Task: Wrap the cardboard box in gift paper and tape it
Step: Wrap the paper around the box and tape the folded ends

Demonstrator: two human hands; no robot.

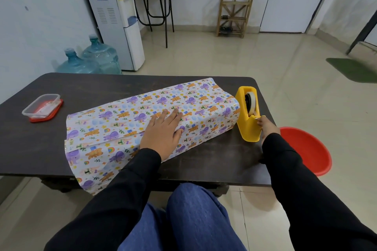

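Note:
A long box covered in white gift paper [122,124] with purple and orange cartoon animals lies slantwise across the dark table [40,128]; its near end hangs past the table's front edge. My left hand [163,132] presses flat on top of the paper, fingers straight, over the paper's seam. To the right of the box stands a yellow tape dispenser [247,114] with a roll of tape. My right hand [267,125] is at the dispenser's front edge, fingertips pinching the free end of the tape at the cutter.
A clear plastic container on a red lid [41,107] sits at the table's left. A red basin [306,149] stands on the floor right of the table. Water bottles [91,57], a dispenser unit [116,16] and a wooden rack [234,12] are behind.

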